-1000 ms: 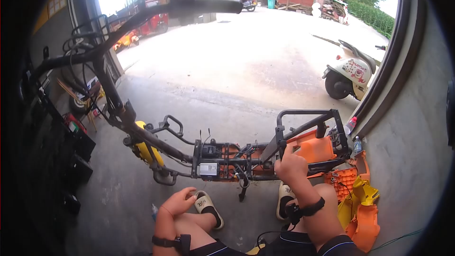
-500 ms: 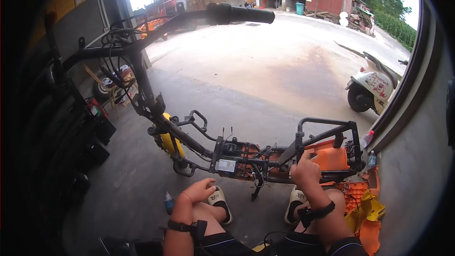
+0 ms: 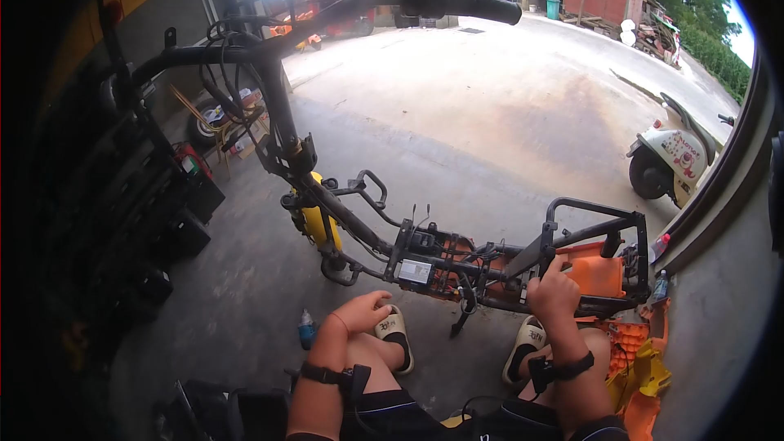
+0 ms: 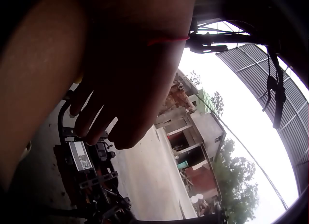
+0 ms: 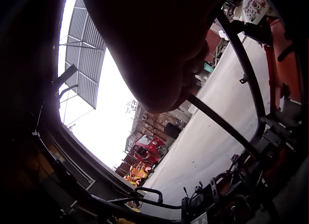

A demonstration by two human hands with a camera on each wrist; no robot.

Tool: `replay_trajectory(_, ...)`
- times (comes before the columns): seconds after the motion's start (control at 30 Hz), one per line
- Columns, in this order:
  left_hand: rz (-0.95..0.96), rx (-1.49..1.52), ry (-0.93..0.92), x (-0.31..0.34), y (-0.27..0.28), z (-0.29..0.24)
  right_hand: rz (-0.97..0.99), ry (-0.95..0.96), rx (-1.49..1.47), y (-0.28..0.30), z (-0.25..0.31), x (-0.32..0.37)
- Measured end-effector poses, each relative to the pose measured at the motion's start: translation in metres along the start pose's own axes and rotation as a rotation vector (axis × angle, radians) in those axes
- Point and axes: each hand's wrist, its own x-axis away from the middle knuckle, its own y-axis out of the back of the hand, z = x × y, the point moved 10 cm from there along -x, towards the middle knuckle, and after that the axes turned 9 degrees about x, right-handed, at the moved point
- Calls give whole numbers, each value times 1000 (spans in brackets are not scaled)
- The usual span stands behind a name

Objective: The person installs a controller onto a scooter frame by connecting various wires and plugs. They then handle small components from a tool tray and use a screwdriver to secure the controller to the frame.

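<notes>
My left hand (image 3: 359,313) rests on the left knee, its fingers loosely bent with nothing in them. In the left wrist view the fingers (image 4: 99,120) hang down, apart from the frame. Raised above the right knee, my right hand (image 3: 555,292) overlaps the upright rear tube (image 3: 545,249) of a stripped black scooter frame (image 3: 359,220). Its index finger points up and the other fingers look curled; I cannot tell whether they hold the tube. In the right wrist view the dark hand (image 5: 154,64) covers one end of a strut (image 5: 224,125).
A silver box (image 3: 415,271) and loose wiring sit along the frame. Orange and yellow plastic panels (image 3: 649,367) lie at the right by the wall. A blue bottle (image 3: 307,331) stands beside the left leg. Outside the doorway is a white scooter (image 3: 674,155).
The head view has turned to the left, so the frame and both hands appear farther right. The hands keep about the same place and pose beside the frame.
</notes>
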Motion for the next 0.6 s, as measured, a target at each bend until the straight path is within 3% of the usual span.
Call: replay_trajectory(0.6, 26, -65, 18, -1, -2, -11, 75, 7, -56, 2, 1, -1)
